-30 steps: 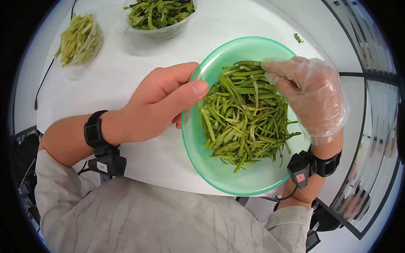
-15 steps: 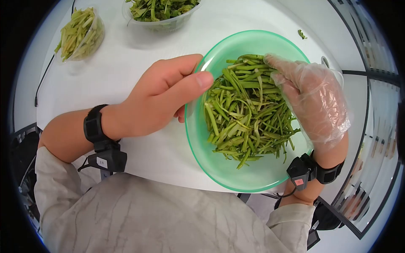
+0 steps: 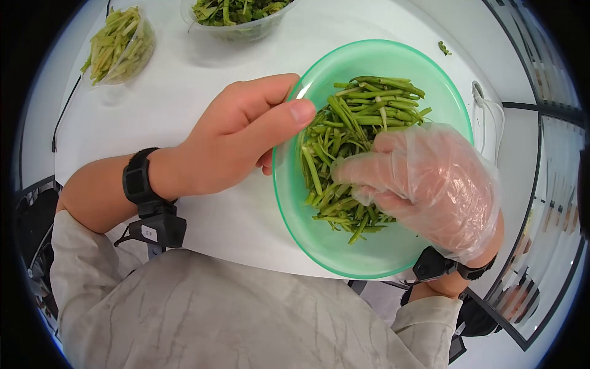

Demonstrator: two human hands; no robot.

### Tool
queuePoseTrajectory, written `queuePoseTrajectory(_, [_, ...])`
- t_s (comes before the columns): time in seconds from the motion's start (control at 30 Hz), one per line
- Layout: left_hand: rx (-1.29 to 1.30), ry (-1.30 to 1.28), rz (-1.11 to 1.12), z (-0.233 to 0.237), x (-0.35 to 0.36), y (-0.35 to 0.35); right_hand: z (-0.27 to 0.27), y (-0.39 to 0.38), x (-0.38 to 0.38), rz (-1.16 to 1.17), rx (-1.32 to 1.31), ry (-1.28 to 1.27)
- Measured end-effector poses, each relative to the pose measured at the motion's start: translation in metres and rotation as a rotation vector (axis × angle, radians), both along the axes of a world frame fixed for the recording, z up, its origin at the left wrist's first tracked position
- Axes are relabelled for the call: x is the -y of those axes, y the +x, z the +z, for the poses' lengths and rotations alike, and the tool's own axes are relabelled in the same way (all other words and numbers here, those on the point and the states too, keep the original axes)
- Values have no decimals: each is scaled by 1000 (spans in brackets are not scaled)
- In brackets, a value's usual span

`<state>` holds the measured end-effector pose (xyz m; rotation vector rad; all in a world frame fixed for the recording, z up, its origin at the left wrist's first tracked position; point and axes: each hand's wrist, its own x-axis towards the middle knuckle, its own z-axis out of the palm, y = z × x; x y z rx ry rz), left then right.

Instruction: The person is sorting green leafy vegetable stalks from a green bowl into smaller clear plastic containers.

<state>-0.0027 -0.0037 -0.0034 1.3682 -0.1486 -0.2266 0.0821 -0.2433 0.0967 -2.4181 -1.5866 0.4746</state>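
Note:
My bare left hand grips the left rim of a translucent green plastic basin, thumb over the edge and fingers underneath. Cut green vegetable stems are heaped inside the basin. My right hand, in a clear plastic glove, reaches in from the right. Its fingers are bent together into the middle of the heap, pinching some stems; the fingertips are partly hidden among them.
At the upper left stands a clear tub of paler cut stems. A clear container of leafy greens is cut off by the top edge. A leaf scrap and a white cable lie on the white table.
My right hand has moved left and toward me, from the heap's upper right side to its middle, and its fingers have closed in. My left hand stays on the basin rim.

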Motion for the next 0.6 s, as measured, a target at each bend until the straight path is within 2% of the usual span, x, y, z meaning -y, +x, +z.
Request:
queuePoseTrajectory(0.03, [5,-2,-5,-2,-1,1,4,1,-5,-10,10,-103])
queuePoseTrajectory(0.17, [0,-7,4,0,1,0,-5,3,2,-71,43,-36])
queuePoseTrajectory(0.27, [9,-6,-9,0,-1,0,4,2,-2,-95,-12,-164])
queuePoseTrajectory(0.4, [22,-6,-17,0,-1,1,10,0,-2,-91,20,-184])
queuePoseTrajectory(0.53, [24,-6,-20,-2,-1,0,12,1,2,-156,12,-120])
queuePoseTrajectory(0.6, [18,0,-19,-1,-1,1,2,1,-1,-97,-61,-5])
